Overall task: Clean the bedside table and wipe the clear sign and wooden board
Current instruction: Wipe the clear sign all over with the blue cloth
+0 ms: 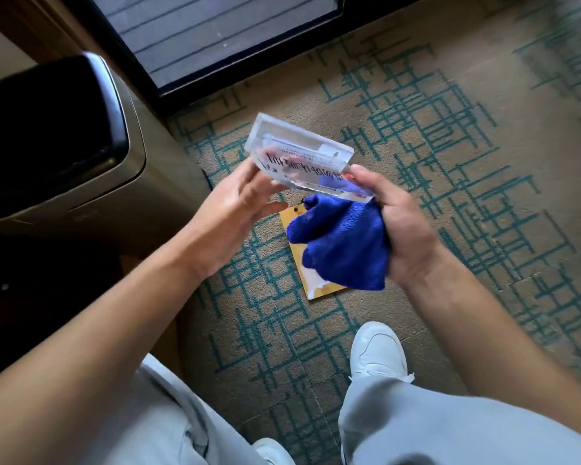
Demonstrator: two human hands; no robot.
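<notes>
Wiping looks mid-way: the left hand (245,196) steadies the clear sign (302,156) at its 8 o'clock corner, while the right hand (396,223) grasps the blue cloth (342,243) against the sign's 4 o'clock edge. The wooden board (311,273) (lying on the carpet (450,162), at 6 o'clock beneath the cloth) seems yet to be wiped.

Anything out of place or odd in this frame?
Yes: the wooden board lies flat on the carpet, partly hidden under the blue cloth, not on any furniture. The clear sign is held tilted in mid-air between the left hand and right hand, which also grips the cloth.
</notes>
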